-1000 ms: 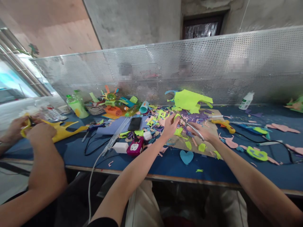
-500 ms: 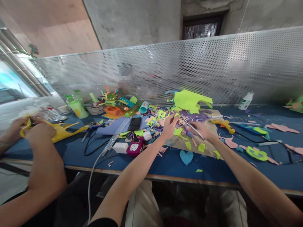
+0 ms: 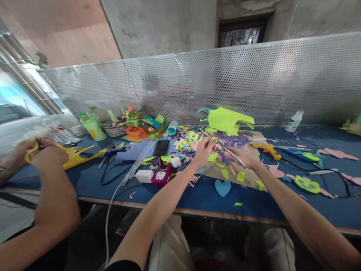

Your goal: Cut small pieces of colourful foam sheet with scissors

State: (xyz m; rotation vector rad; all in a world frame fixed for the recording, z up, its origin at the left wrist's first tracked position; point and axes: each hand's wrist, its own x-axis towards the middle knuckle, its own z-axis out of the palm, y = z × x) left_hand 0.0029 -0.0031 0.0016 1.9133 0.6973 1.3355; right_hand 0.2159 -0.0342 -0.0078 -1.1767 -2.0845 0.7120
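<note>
My left hand [image 3: 203, 150] pinches a small lime-green piece [image 3: 213, 140] above the pile of coloured scraps. Close on its right, my right hand [image 3: 242, 156] grips metal tweezers or scissors [image 3: 234, 153]; which of the two is hard to tell. The tool's tip points at the green piece. Under both hands lies brown paper [image 3: 251, 180] strewn with scraps. A blue heart [image 3: 222, 188] rests on the table in front of them. Behind the hands stands a large lime-green sheet [image 3: 225, 120] with cut edges.
At the left, another person's hands [image 3: 50, 155] hold a yellow sheet [image 3: 75, 157]. A black phone [image 3: 161, 148], a magenta adapter [image 3: 161, 176] and a white block [image 3: 144, 176] lie left of my hands. To the right are a yellow glue gun [image 3: 267, 150] and a white bottle [image 3: 294, 121].
My hands have stayed nearly in place, with the tool and green piece shifted very slightly. The whole view has moved a little.
</note>
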